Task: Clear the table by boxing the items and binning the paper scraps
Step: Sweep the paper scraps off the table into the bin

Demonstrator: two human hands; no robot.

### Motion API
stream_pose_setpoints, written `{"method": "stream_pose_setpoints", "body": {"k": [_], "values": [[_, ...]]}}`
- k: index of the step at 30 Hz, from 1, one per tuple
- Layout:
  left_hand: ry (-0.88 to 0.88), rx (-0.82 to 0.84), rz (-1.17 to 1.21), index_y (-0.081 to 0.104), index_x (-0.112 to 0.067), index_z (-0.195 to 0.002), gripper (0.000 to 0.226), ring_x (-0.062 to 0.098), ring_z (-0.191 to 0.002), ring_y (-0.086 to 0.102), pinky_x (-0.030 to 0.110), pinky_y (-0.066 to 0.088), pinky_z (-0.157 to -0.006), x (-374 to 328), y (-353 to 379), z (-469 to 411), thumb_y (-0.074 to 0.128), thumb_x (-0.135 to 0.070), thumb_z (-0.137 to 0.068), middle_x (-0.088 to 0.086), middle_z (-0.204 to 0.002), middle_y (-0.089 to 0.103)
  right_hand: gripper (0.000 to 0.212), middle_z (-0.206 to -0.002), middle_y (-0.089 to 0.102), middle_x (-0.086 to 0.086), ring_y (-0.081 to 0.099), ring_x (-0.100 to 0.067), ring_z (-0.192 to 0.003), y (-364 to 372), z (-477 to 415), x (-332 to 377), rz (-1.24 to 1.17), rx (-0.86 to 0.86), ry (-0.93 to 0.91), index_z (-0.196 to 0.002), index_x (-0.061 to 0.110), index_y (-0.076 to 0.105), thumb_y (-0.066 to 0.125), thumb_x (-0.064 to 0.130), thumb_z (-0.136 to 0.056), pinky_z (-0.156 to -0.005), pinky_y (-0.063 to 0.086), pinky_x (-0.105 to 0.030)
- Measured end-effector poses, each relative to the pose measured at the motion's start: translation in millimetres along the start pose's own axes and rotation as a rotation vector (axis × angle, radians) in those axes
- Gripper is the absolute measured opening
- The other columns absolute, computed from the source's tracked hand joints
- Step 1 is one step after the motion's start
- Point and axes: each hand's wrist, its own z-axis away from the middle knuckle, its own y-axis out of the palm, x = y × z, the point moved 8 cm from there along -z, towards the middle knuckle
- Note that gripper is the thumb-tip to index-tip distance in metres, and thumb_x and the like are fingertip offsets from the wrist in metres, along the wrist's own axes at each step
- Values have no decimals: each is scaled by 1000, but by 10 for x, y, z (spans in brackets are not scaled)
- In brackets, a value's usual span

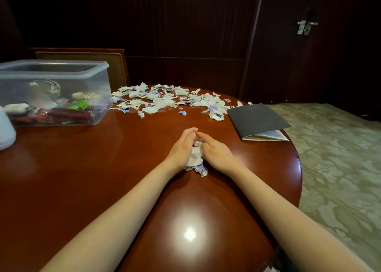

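Scrap wad btwn L hand & R hand, on table.

1. Two hands, the left hand and the right hand.
2. One wad of scraps, pressed between their palms.
3. One loose scatter of scraps beyond the grip, with too many pieces to count.
4. One clear plastic box, beyond and left of the grip.
5. One dark booklet, beyond and right.
6. One white cup, far left.
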Motion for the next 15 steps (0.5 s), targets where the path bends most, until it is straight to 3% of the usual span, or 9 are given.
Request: {"method": "stream_pose_setpoints", "body": {"k": [4, 6, 8, 10, 13, 15], "values": [[15, -84, 60, 34, -20, -141, 41, 16, -130, 39, 38, 29, -113, -13, -18, 99, 26, -25, -101, 4, -143, 40, 46, -138, 51, -2, 50, -14, -118, 67, 115, 65, -97, 21, -60, -144, 20, 34, 31, 15, -98, -91, 36, -21], [20, -145, 114, 35, -21, -140, 39, 17, -131, 37, 37, 30, -112, -10, -83, 160, 28, -24, -101, 4, -143, 40, 40, -132, 55, 0, 49, -6, -109, 3, 148, 86, -180, -52, -71, -137, 19, 44, 35, 13, -98, -87, 34, -17], [24, -262, 195, 39, -21, -136, 37, 18, -131, 38, 33, 31, -110, 6, -215, 234, 29, -23, -101, 4, -141, 43, 37, -129, 56, 0, 50, -6, -109, -137, 139, 92, -188, -201, -88, -130, 14, 52, 37, 10, -97, -88, 34, -15], [3, -411, 252, 43, -20, -132, 35, 19, -130, 40, 30, 31, -106, 36, -384, 335, 28, -22, -100, 4, -137, 46, 37, -136, 51, -2, 49, -13, -120, -204, 49, 57, -140, -241, -48, -132, 12, 50, 37, 12, -97, -97, 35, -20], [-53, -498, 295, 43, -17, -133, 37, 20, -130, 41, 26, 31, -101, 56, -517, 454, 24, -21, -101, 6, -137, 47, 42, -150, 35, 0, 32, -18, -138, -33, -104, -34, 68, 7, 53, -142, 15, 38, 29, 21, -101, -116, 20, -35], [-70, -505, 262, 43, -17, -133, 37, 20, -129, 42, 26, 32, -99, 65, -557, 502, 24, -21, -101, 6, -137, 47, 42, -150, 35, -2, 32, -21, -138, 95, -82, 76, 215, 153, -31, -142, 13, 37, 23, 14, -103, -115, 20, -38]]}}
